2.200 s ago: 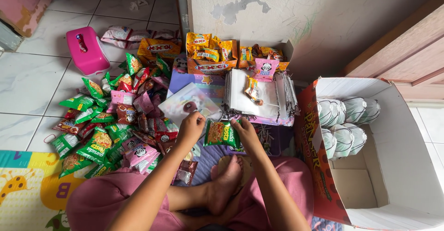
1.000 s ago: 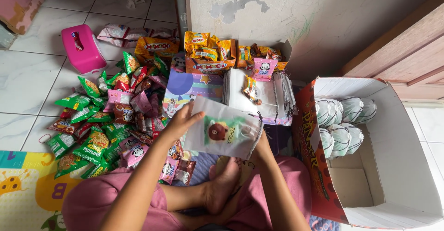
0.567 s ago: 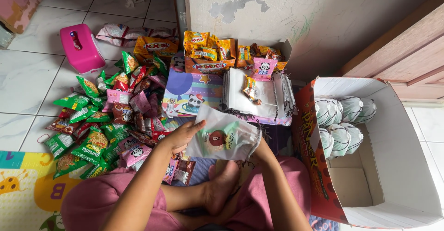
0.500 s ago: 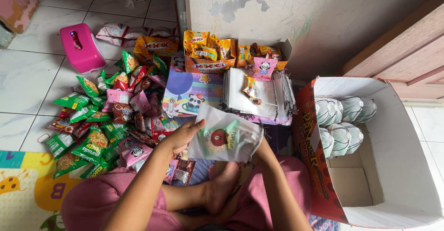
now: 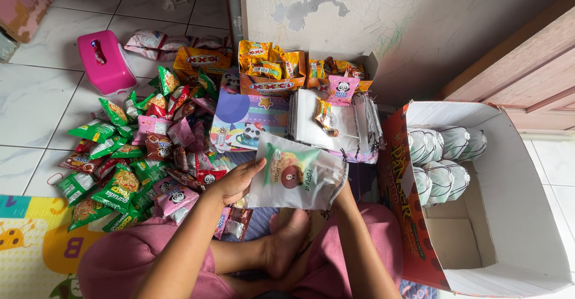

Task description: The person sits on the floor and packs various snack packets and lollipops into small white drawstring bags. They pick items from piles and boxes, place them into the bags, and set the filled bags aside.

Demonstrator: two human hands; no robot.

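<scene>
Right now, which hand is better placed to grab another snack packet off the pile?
Left, probably. The left hand only steadies the white pouch at its edge, right beside the snack pile. The right hand is hidden behind the pouch, farther from the pile.

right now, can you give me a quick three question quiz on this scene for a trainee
1. True or false: the left hand holds one edge of the white pouch.
2. Multiple choice: where does the pink box stand? A. inside the big cardboard box B. on the tiled floor, past the pile of snack packets C. on the person's lap
3. Fill in: the white bundles lie inside the big cardboard ____.

Key
1. True; the right hand is hidden behind the pouch.
2. B; it is beyond the snack packets.
3. box
</scene>
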